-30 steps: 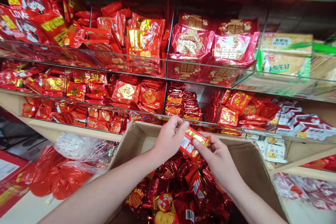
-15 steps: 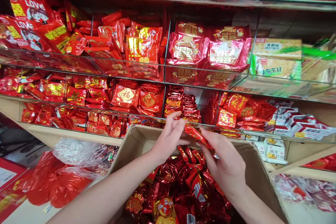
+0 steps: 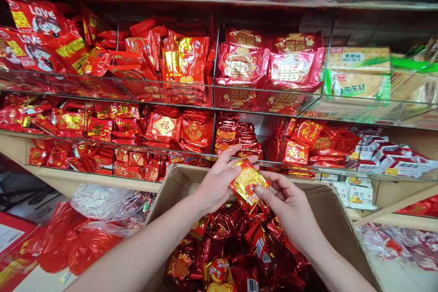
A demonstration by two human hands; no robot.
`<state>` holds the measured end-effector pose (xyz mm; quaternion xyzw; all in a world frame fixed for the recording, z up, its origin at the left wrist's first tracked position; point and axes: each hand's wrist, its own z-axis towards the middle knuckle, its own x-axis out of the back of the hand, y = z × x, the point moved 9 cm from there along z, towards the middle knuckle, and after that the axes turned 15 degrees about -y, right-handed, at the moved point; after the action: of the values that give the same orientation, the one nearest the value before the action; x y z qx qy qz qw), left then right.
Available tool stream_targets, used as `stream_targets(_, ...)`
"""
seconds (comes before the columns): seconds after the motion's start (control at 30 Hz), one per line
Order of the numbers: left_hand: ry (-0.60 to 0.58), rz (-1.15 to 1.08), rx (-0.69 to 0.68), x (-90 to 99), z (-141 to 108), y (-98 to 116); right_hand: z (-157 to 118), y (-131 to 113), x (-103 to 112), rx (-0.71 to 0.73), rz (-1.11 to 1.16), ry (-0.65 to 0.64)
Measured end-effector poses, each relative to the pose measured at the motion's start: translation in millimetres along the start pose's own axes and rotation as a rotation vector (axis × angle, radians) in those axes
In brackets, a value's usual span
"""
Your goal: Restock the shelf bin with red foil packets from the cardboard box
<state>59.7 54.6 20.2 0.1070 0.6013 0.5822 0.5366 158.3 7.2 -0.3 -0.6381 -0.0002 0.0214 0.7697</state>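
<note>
A small red and gold snack packet [image 3: 247, 181] is held between my hands, its printed gold face turned up toward me. My left hand [image 3: 219, 181] has its thumb on the packet's left edge, with its fingers behind. On the right edge, my right hand [image 3: 290, 200] pinches it between thumb and fingers. Below them stands an open cardboard box [image 3: 342, 219] filled with similar shiny red packets [image 3: 219, 273], some gold-printed. Just beyond my hands, a shelf compartment holds stacked red packets [image 3: 226, 134] behind a clear front panel.
Glass-fronted shelves [image 3: 267, 107] span the view, divided into bins of red wrapped snacks. Green and white cracker packs [image 3: 359, 73] fill a bin at right. Red and clear plastic bags [image 3: 78, 237] lie left of the box; more bagged goods [image 3: 393, 246] lie at right.
The packet has turned from edge-on to face-up. My left hand has closed onto its left edge, and my right hand has shifted its pinch slightly.
</note>
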Motion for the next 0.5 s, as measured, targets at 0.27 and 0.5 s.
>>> stream_targets(0.27,-0.115,0.462,0.147,-3.1,-2,-13,-5,-2,18,0.004,-0.144,0.075)
stream_targets(0.5,-0.139,0.932,0.124,-4.1,-4,8,15,-28,8,-0.033,-0.478,-0.369)
